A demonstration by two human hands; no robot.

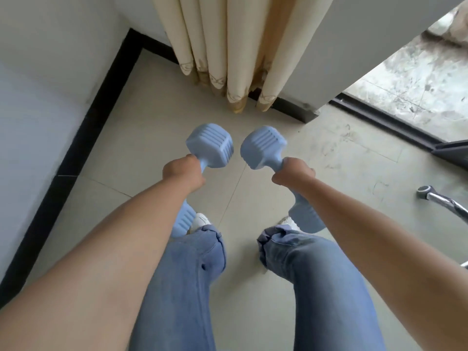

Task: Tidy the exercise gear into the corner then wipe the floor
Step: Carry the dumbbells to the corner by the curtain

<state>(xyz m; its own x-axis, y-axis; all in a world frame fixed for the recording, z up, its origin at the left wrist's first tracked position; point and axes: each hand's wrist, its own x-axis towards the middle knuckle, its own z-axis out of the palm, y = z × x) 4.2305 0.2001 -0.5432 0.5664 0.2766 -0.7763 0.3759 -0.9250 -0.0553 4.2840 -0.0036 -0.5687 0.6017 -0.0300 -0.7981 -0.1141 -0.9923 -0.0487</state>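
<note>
While gripped mid-frame, fists curled round handles: left hand (183, 173) on left dumbbell (210, 145), right hand (293, 174) on right dumbbell (263, 150). Handles hidden inside fists; lower ends half covered by forearms above blurred shoes (200, 221). Curtain (228, 46) cut off at top, chrome bar (445, 201) cut off at right edge.

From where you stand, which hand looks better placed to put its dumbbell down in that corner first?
Probably the left hand: its dumbbell is on the side nearer the corner, where the black skirting meets. The right hand is farther off.
</note>
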